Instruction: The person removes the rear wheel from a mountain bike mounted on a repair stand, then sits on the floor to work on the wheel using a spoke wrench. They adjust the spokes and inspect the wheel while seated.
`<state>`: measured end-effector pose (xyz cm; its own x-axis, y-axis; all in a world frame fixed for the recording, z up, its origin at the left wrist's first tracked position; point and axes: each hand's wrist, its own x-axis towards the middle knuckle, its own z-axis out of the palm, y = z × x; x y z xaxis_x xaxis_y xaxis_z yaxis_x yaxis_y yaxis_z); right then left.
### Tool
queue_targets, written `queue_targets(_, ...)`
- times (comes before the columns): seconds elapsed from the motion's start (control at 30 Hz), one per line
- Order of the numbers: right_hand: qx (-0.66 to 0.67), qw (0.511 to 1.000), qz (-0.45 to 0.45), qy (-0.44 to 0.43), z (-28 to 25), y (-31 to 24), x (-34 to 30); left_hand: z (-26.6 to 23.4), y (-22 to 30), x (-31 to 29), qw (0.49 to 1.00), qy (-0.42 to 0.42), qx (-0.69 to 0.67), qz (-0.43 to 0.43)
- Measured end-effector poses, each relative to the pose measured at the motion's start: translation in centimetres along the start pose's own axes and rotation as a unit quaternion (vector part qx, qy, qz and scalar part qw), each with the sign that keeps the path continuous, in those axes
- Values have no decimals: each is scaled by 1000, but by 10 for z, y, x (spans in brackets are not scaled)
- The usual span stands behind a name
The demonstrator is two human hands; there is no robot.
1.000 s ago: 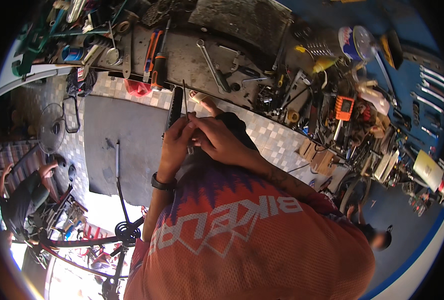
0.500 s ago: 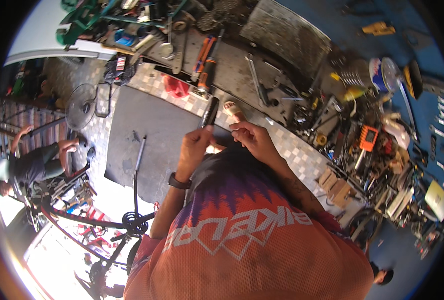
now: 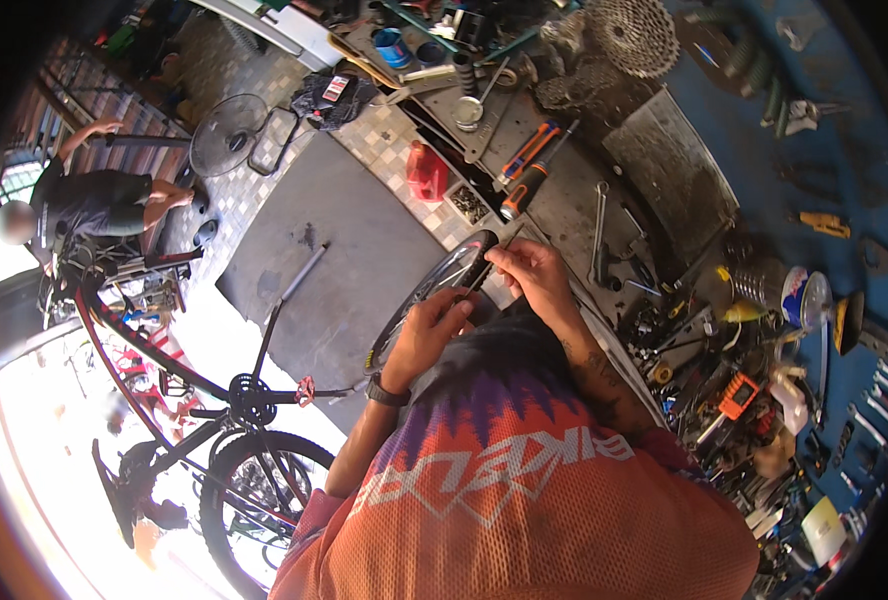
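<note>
In front of my body both hands are raised close together, with a small gap between them. My left hand (image 3: 430,331) has its fingers curled and pinched, a dark watch (image 3: 387,392) on its wrist. My right hand (image 3: 530,278) is a little farther out, thumb and fingertips pressed together. Something thin and dark shows near the fingertips, too small to name. Past and below the hands is a bicycle wheel (image 3: 442,274) with a dark tyre, partly hidden by my left hand. Whether either hand touches the tyre I cannot tell.
A cluttered workbench (image 3: 582,220) carries an orange-and-black screwdriver (image 3: 524,191), wrenches and a cassette (image 3: 632,35). Beside it lies a red container (image 3: 427,172). A grey mat (image 3: 336,215) covers the floor. At left stand a bicycle (image 3: 252,400) and another person (image 3: 94,212).
My view has turned, shifting the bench rightward and bringing more of the bicycle and the wheel into sight. Both hands stay raised and pinched; the left sits lower in the picture.
</note>
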<state>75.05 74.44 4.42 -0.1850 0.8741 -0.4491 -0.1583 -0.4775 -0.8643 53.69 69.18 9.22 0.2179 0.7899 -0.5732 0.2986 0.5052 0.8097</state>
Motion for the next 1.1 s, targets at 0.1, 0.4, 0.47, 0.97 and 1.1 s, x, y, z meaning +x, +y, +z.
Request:
queue_targets(0.1, -14, 1000, 3, -26, 9, -18, 16, -4, 0, -11, 998, 51, -34, 9)
queue_targets(0.4, -95, 986, -126, -51, 53, -19, 74, -1, -25, -38, 962, 264, -57, -35)
queue_targets(0.47, -247, 910, -332, -22, 68, -31, 122, 2, -34, -41, 953, 282, -105, -46)
queue_targets(0.97, -558, 683, -445, 158, 88, -103, 394, 20, -112, -104, 788, 514, -337, -13)
queue_targets(1.1, -471, 689, -539, 114, 133, -124, 326, -14, -92, -86, 722, 507, -465, 74)
